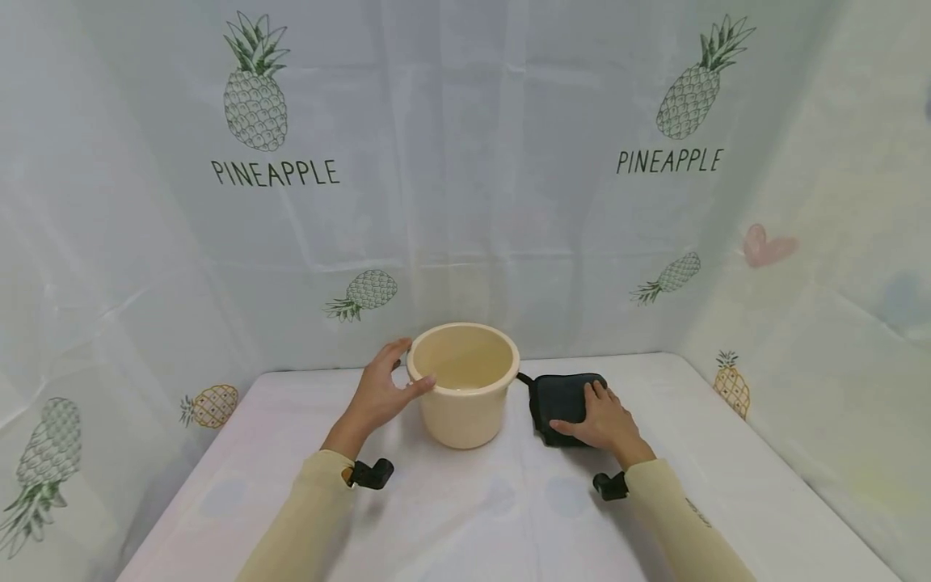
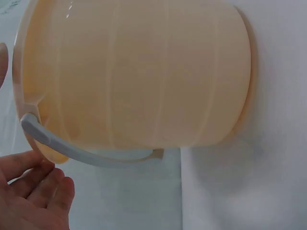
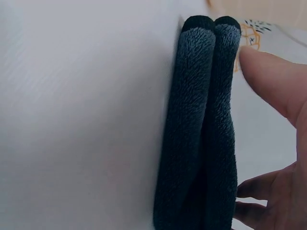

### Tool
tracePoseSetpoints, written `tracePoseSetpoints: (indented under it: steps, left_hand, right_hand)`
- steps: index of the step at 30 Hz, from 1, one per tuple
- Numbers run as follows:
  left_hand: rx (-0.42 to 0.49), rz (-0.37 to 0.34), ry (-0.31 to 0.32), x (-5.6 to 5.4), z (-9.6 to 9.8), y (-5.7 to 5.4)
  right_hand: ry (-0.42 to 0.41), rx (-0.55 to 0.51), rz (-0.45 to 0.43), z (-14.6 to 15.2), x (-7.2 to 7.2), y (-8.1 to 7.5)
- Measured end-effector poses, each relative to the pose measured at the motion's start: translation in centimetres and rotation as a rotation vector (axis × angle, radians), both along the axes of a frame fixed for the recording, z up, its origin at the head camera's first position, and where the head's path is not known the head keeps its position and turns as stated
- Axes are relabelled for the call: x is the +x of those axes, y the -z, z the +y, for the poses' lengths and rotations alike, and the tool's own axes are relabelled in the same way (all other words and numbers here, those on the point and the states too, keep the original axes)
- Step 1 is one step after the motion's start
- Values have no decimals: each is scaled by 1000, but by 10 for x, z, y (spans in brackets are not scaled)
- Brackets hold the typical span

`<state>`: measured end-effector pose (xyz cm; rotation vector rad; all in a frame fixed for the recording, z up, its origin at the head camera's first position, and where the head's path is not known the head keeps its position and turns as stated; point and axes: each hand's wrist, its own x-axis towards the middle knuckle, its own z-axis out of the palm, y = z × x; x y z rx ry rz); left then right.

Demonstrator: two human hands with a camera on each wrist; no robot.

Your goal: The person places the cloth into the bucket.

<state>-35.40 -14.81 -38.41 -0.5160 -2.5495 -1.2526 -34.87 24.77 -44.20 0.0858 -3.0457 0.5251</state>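
A cream plastic bucket [image 1: 465, 416] stands upright on the table. Its grey handle [image 2: 91, 155] hangs down the side in the left wrist view. My left hand [image 1: 378, 394] is at the bucket's left side, thumb and fingers spread along the rim; the left wrist view shows fingertips touching the rim, with the thumb tip just above it. To the bucket's right lies a folded dark cloth [image 1: 558, 398], fuzzy like a towel in the right wrist view, with a small loop at one corner. My right hand [image 1: 605, 418] rests on the cloth, fingers extended and thumb spread.
A white-covered table [image 1: 465, 517] holds both things. Pineapple-printed sheeting [image 1: 465, 202] rises behind it and at both sides. On each wrist sits a small black camera [image 1: 372, 474].
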Motion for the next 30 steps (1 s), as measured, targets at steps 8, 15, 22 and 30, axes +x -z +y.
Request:
tracePoseSetpoints:
  steps: [8, 15, 22, 30]
  left_hand:
    - [72, 54, 53, -3, -1, 7]
    - [109, 81, 58, -6, -1, 10]
    - [157, 76, 58, -6, 0, 13]
    - [193, 48, 57, -5, 2, 13]
  right_hand:
    - [-4, -43, -41, 5, -1, 7]
    - [-9, -68, -29, 6, -1, 11]
    - [23, -68, -4, 6, -3, 10]
    - [59, -83, 28, 5, -4, 13]
